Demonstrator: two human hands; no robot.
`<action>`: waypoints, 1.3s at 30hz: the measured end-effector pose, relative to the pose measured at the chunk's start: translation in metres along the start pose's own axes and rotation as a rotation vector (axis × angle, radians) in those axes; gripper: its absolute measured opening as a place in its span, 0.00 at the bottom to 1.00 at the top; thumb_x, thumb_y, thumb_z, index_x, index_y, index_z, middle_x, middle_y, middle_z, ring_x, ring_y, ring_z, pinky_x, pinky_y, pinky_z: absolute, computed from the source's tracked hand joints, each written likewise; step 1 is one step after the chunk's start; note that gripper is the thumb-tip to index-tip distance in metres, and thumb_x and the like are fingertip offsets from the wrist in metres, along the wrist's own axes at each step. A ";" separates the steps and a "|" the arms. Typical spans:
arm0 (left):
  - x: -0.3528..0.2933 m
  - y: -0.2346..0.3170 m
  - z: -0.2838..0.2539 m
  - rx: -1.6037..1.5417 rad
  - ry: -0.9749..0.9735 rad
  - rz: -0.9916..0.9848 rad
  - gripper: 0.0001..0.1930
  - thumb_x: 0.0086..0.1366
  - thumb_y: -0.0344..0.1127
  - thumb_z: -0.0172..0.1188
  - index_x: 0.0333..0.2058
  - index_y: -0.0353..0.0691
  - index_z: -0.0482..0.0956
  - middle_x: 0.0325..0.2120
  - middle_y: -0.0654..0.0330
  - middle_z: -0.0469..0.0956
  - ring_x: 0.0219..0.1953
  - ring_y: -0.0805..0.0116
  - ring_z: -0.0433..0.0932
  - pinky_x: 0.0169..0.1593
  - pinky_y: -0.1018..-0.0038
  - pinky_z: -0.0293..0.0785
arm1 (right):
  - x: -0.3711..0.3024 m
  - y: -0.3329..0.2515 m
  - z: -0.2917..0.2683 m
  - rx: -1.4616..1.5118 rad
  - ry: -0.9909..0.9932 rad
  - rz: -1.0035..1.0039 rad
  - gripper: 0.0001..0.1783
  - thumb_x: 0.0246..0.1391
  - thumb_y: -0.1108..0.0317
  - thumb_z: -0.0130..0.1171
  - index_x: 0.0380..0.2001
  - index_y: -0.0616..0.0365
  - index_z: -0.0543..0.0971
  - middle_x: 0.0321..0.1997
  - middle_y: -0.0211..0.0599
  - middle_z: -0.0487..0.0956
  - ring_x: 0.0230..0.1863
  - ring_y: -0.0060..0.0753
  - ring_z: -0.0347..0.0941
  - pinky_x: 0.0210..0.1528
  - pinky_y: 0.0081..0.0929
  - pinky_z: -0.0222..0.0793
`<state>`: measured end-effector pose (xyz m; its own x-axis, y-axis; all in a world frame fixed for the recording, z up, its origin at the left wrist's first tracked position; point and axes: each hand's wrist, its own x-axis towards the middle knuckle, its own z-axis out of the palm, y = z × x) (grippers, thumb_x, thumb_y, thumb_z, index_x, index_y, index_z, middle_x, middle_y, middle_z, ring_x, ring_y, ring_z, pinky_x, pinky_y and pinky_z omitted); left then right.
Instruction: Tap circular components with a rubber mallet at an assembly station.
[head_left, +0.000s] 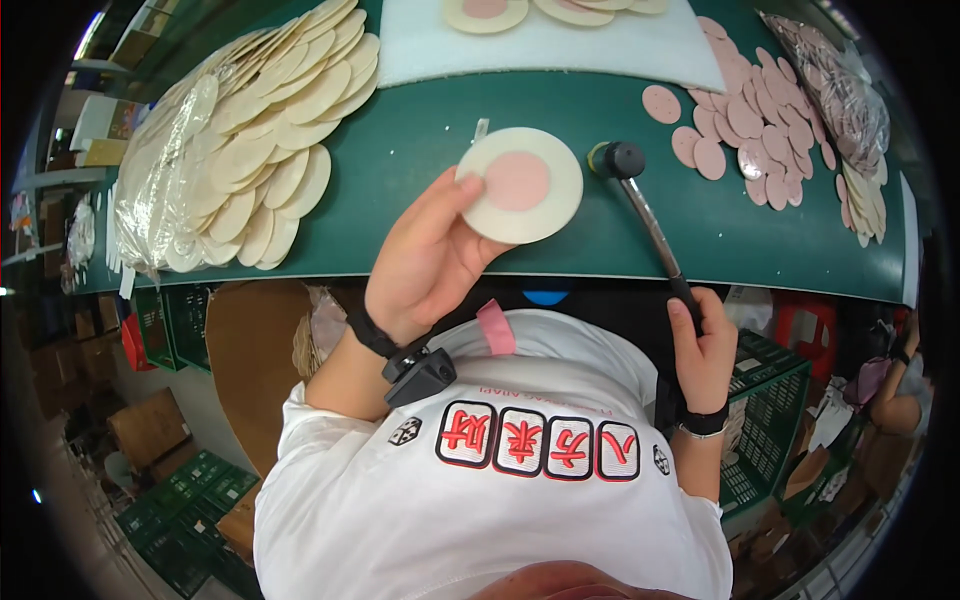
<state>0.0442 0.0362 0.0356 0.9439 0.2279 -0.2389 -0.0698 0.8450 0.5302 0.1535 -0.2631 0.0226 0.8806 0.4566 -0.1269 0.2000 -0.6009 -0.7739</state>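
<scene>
My left hand (430, 240) grips a round cream disc (560, 190) by its left edge, thumb on top and fingers beneath. A smaller pink disc (518, 182) lies at the middle of the cream one. They are held up above the green table's front part. My right hand (705, 345) is wrapped round the black handle of a mallet (648, 215). Its shaft is metal, and its dark head, with a yellowish face, is just right of the cream disc, apart from it. A small clear strip (481, 130) shows behind the disc.
A large heap of cream discs (290, 130), partly in clear plastic, covers the table's left. Pink discs (755, 125) lie scattered at the right beside a clear bag (835, 95). At the back, a white foam sheet (540, 50) bears several discs. Green crates (765, 410) stand below the table.
</scene>
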 end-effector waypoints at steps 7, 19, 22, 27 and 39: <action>0.025 0.056 0.023 0.228 0.072 0.062 0.19 0.72 0.24 0.47 0.60 0.24 0.65 0.57 0.48 0.74 0.57 0.62 0.77 0.62 0.67 0.76 | 0.002 0.015 -0.001 0.068 0.001 -0.009 0.07 0.64 0.69 0.61 0.37 0.62 0.76 0.22 0.21 0.69 0.25 0.14 0.60 0.27 0.19 0.56; 0.164 0.146 0.003 0.900 0.504 0.394 0.22 0.71 0.26 0.53 0.60 0.23 0.65 0.53 0.49 0.75 0.55 0.61 0.76 0.63 0.68 0.71 | 0.002 0.014 0.001 0.077 -0.008 -0.038 0.07 0.64 0.69 0.61 0.37 0.62 0.77 0.24 0.22 0.70 0.26 0.14 0.61 0.29 0.18 0.58; 0.133 0.164 -0.013 0.945 0.378 0.396 0.24 0.70 0.30 0.58 0.60 0.24 0.66 0.53 0.51 0.74 0.55 0.63 0.75 0.65 0.70 0.68 | 0.000 0.016 0.002 0.105 -0.013 0.006 0.08 0.64 0.68 0.61 0.38 0.61 0.76 0.24 0.20 0.69 0.27 0.14 0.61 0.29 0.18 0.57; 0.046 0.166 -0.009 1.542 0.172 0.617 0.17 0.66 0.39 0.63 0.48 0.32 0.79 0.37 0.55 0.80 0.44 0.62 0.79 0.48 0.65 0.77 | 0.000 0.024 0.000 0.129 -0.024 -0.006 0.08 0.65 0.67 0.60 0.38 0.61 0.76 0.25 0.19 0.69 0.27 0.13 0.60 0.28 0.18 0.55; 0.028 0.149 -0.038 2.701 0.429 0.458 0.12 0.63 0.45 0.63 0.35 0.43 0.84 0.36 0.56 0.80 0.40 0.51 0.80 0.44 0.58 0.78 | 0.001 0.021 -0.005 0.092 -0.013 0.007 0.07 0.65 0.68 0.60 0.38 0.61 0.76 0.25 0.17 0.68 0.26 0.12 0.59 0.28 0.16 0.54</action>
<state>0.0478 0.1873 0.0772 0.9085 0.3782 0.1781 0.4097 -0.8900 -0.2001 0.1606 -0.2788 0.0092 0.8763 0.4610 -0.1402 0.1526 -0.5414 -0.8268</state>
